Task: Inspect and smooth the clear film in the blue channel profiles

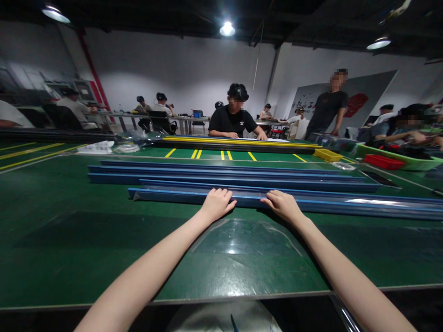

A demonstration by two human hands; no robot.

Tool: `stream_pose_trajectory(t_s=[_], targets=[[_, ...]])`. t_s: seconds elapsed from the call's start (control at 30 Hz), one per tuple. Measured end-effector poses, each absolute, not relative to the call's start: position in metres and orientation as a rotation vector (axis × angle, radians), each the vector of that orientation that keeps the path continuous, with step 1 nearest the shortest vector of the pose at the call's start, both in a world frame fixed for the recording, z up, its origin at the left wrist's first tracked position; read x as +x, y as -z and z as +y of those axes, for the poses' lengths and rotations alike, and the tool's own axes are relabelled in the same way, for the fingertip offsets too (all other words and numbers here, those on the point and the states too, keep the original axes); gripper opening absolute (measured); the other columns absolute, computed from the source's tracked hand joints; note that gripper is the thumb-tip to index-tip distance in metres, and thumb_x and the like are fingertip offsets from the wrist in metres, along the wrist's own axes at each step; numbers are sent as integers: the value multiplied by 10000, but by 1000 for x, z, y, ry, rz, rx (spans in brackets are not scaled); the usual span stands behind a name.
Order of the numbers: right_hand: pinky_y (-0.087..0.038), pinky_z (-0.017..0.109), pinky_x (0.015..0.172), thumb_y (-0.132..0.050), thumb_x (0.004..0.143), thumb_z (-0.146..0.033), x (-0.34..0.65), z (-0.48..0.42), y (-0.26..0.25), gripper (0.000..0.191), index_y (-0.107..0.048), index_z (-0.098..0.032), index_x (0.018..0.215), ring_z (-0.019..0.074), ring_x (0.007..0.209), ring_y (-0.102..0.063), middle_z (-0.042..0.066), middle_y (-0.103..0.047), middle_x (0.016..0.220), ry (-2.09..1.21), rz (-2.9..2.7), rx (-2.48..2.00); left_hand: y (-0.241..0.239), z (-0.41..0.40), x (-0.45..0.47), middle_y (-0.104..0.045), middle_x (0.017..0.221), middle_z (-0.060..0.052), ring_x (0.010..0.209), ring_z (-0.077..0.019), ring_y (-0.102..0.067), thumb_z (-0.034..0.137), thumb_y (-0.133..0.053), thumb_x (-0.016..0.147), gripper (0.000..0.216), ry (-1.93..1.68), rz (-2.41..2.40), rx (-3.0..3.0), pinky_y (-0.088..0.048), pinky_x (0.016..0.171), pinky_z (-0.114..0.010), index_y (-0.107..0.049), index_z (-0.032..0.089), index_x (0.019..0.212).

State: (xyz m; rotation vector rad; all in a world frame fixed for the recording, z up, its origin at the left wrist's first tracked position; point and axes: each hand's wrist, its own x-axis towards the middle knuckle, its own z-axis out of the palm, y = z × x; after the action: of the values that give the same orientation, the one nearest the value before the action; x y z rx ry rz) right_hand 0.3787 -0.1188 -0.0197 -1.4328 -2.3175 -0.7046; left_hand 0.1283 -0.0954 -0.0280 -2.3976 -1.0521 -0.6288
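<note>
A long blue channel strip [183,195] lies across the green table in front of me, with a clear sheen along its right part. My left hand [217,204] grips its near side, fingers curled over the edge into the channel and thumb pointing right. A short way to the right, my right hand [284,205] holds the same strip, its fingers bent over the edge too. Just behind it lie more blue channel strips [235,179], roughly parallel. Nearer to me, a clear plastic sheet [242,237] rests flat on the table between my forearms.
Across the green table [79,272] lie yellow and black strips [242,142], with a co-worker [230,117] seated behind them. A yellow tray [327,155], a green basin [415,161] with a red tray [384,161], and a dark flat object [380,179] are at right. Plastic wrapping [138,138] lies back left.
</note>
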Motion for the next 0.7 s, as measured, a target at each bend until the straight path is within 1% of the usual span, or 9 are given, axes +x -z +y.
stream_pose_trajectory(t_s=[0.7], targets=[[-255,227,547,-285,865,-437,377,-120,19,420,-513,-180,623,111,581,-461,25,-548,639,717,-2322,-1404,28,-95,128,-587,770,-55,727,-191,-528,398,-354,847,303,613,-1054,-2377,-316,619,-307,-536,155,849]])
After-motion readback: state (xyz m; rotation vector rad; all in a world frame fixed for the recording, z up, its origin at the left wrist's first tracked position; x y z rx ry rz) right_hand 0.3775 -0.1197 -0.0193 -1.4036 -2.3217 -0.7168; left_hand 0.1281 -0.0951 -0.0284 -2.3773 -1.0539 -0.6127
